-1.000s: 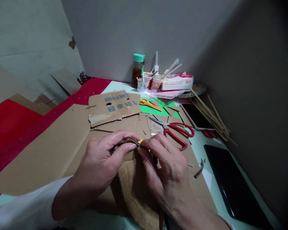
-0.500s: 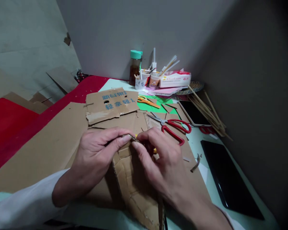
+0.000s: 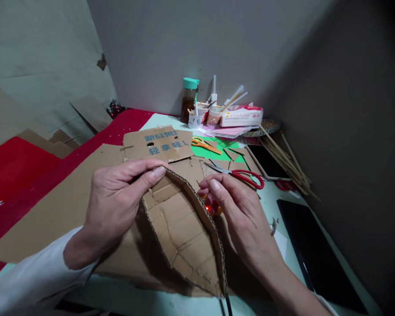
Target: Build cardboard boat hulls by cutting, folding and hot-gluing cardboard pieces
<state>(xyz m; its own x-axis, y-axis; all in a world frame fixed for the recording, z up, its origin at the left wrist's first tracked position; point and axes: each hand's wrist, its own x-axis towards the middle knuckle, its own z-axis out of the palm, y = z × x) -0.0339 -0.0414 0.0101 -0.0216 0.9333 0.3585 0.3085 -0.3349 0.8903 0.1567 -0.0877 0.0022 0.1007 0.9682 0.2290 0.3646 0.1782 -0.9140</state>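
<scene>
A folded cardboard piece (image 3: 184, 224) with raised sides, shaped like a boat and pointed at its lower end, stands tilted in front of me. My left hand (image 3: 125, 206) pinches its upper end between thumb and fingers. Just off its right edge is my right hand (image 3: 230, 206), fingers loosely curled and thumb apart, with nothing visible in them. Behind those fingers, a small red light (image 3: 207, 208) and bits of yellow show on an object I cannot make out. Red-handled scissors (image 3: 246, 177) lie beyond the right hand, partly covered by it.
A printed cardboard piece (image 3: 164, 147), orange scissors (image 3: 206, 145) and a tablet (image 3: 268, 161) lie farther back. Cups of sticks (image 3: 213, 116), a bottle (image 3: 188, 101) and a tissue pack (image 3: 242, 116) line the wall. A black flat device (image 3: 316, 250) lies right, near wooden sticks (image 3: 283, 162).
My right hand has let go of the cardboard's upper end and moved slightly right. The cardboard's sides have spread apart, while my left hand has shifted left, still pinching it.
</scene>
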